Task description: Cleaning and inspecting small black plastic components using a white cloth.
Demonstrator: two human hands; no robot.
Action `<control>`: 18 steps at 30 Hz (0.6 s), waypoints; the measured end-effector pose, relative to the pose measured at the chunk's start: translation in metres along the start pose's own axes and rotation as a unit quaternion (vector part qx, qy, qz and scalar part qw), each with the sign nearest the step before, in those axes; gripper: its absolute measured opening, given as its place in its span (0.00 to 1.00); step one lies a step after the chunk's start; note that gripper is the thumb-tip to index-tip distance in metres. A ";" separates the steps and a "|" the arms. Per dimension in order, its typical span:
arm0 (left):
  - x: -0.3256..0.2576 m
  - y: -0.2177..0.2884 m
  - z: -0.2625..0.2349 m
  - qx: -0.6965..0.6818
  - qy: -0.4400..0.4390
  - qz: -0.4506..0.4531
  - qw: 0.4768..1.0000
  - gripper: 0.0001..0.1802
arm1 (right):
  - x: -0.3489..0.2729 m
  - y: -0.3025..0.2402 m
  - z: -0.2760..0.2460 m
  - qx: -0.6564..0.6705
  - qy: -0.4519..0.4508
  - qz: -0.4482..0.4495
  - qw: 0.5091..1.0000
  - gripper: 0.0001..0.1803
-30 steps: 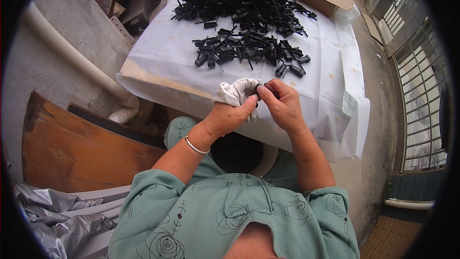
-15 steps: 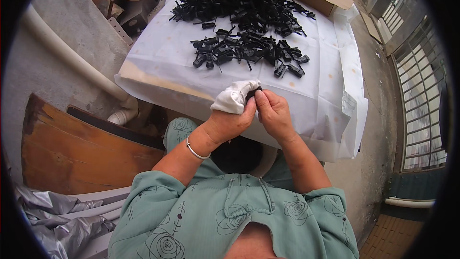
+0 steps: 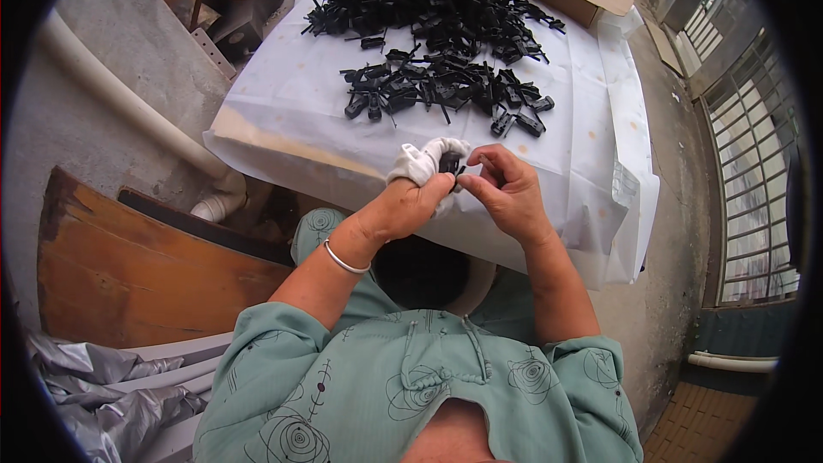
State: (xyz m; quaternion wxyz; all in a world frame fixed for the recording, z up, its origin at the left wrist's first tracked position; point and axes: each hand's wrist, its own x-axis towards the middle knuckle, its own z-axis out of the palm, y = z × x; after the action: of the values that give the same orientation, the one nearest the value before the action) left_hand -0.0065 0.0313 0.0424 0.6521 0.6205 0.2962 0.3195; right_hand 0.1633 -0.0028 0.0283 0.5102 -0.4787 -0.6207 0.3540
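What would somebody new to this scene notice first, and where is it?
Probably the big heap of small black plastic-looking parts, spread across the far half of the white-covered table. Next, perhaps, the white cloth covering over the fingers of the bare-thumbed left hand, which grips one small black piece above the table's near edge, close to the bare right hand.

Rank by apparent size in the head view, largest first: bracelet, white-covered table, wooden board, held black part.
1. White-covered table
2. Wooden board
3. Bracelet and held black part: too alike to rank, the part being partly hidden
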 end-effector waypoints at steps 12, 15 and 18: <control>0.005 -0.007 0.010 0.163 0.047 0.120 0.978 0.15 | 0.004 0.002 0.005 -0.074 -0.082 -0.002 0.994 0.12; 0.000 -0.005 0.012 0.231 0.074 0.136 0.961 0.14 | 0.003 -0.003 0.013 -0.071 -0.076 0.030 0.994 0.12; -0.006 0.001 0.009 0.216 0.059 0.091 0.970 0.14 | 0.005 -0.001 0.010 -0.016 -0.101 0.051 0.993 0.12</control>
State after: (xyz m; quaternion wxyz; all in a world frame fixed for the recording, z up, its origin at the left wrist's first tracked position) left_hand -0.0032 0.0214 0.0442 0.4520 0.7514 0.3381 0.3418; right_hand 0.1531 0.0021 0.0287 0.4180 -0.4797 -0.6497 0.4159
